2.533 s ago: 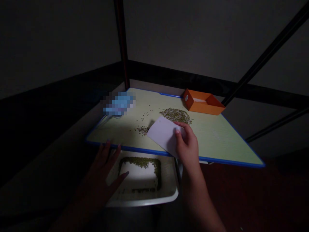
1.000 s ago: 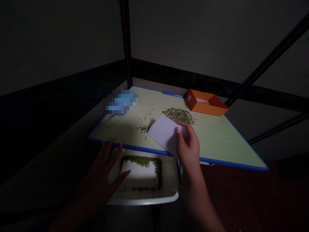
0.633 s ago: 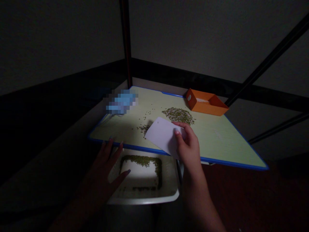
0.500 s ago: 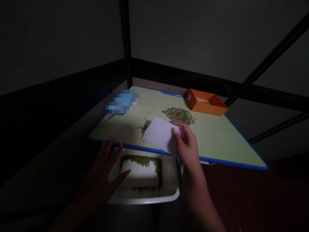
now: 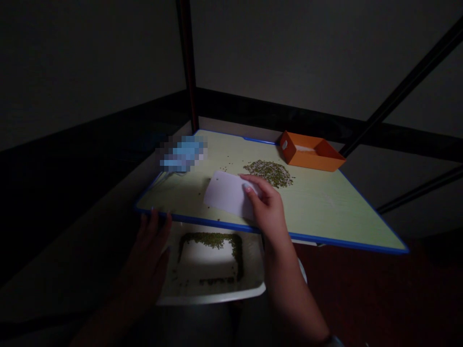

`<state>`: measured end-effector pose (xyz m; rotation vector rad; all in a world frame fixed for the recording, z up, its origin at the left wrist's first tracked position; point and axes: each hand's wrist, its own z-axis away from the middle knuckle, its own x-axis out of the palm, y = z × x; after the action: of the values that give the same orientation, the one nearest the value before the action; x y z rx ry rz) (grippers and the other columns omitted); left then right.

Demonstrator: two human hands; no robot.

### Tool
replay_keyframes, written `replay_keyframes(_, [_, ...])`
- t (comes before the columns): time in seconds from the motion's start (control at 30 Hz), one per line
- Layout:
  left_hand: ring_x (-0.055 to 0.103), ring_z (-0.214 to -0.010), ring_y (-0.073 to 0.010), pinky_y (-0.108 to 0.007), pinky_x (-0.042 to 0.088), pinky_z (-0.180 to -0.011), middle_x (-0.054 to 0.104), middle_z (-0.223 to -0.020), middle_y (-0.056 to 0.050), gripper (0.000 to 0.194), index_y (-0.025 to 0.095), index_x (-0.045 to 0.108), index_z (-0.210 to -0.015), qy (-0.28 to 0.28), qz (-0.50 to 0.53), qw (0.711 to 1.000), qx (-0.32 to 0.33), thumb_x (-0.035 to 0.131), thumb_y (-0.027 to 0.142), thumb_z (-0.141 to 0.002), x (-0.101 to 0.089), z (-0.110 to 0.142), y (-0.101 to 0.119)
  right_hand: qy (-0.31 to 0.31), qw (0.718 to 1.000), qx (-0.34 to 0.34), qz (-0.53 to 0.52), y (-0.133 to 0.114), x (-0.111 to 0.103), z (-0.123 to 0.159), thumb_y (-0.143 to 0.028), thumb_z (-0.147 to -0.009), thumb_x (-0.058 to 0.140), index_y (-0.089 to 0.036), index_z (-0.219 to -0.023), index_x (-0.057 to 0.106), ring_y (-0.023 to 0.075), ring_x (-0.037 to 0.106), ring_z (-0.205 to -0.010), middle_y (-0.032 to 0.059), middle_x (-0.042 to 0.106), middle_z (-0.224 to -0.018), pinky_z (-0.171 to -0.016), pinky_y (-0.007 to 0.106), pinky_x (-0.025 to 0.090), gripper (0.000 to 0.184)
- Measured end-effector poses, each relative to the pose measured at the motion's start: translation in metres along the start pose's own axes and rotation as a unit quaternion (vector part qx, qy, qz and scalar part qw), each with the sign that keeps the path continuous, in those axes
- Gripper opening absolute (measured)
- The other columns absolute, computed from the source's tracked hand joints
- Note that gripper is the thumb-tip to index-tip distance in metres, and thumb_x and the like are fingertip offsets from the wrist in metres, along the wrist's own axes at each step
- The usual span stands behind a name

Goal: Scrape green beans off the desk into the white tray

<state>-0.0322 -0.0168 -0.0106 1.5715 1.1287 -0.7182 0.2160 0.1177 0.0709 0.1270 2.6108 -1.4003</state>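
A white card [image 5: 226, 193] with a small hole near one corner is gripped between the thumb and fingers of my right hand [image 5: 269, 207]. It tilts over the light green tabletop [image 5: 321, 212], hiding part of the surface behind it. A pile of small green beans or seeds [image 5: 268, 173] lies beyond my right hand, and a few loose ones are scattered near the card. My left hand [image 5: 150, 255], in shadow with fingers stretched out, is at the table's blue front edge. Below that edge, a white basin [image 5: 255, 277] holds more green beans or seeds around its bottom.
An orange open box [image 5: 313, 161] with something pale inside stands at the back right of the table. At the left rear lies a pixelated blue object [image 5: 183, 153]. Dark walls and posts surround the table.
My right hand and the card have moved left, over where a small cluster of beans was visible. My left hand has shifted left, its thumb drawing back from over the basin.
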Motion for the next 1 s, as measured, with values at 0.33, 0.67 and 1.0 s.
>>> replay_keyframes(0.33, [0.004,-0.153,-0.0317,-0.06,0.029,-0.121,-0.003,-0.168,0.009,0.063,0.051,0.003,-0.147,0.019,0.013,1.0,-0.015,0.033,0.035,-0.093,0.002,0.001,-0.009,-0.035,0.999,0.007,-0.024,0.002,0.001,0.0,-0.018,-0.088,0.058,-0.027,-0.104,0.074,0.0194,0.068,-0.106,0.0004,0.077,-0.108,-0.095,0.036,0.052,0.024])
replay_keyframes(0.67, [0.004,-0.153,-0.0307,-0.059,0.028,-0.121,-0.002,-0.168,0.006,0.062,0.047,0.006,-0.148,0.019,0.025,0.999,-0.019,0.033,0.036,-0.093,0.004,0.001,-0.012,-0.052,0.998,0.015,-0.029,-0.015,0.002,0.01,-0.018,-0.092,0.055,-0.028,-0.108,0.072,0.0175,0.068,-0.108,-0.0003,0.076,-0.111,-0.095,0.033,0.052,0.025])
replay_keyframes(1.0, [0.011,-0.153,-0.0319,-0.063,0.034,-0.117,0.003,-0.169,0.002,0.067,0.045,0.005,-0.149,0.048,-0.009,0.999,-0.001,0.036,0.031,-0.091,0.014,0.007,-0.024,-0.03,0.999,-0.017,-0.011,-0.026,0.004,0.029,-0.019,-0.096,0.052,-0.03,-0.111,0.071,0.0147,0.069,-0.107,0.0002,0.076,-0.113,-0.092,0.028,0.054,0.026])
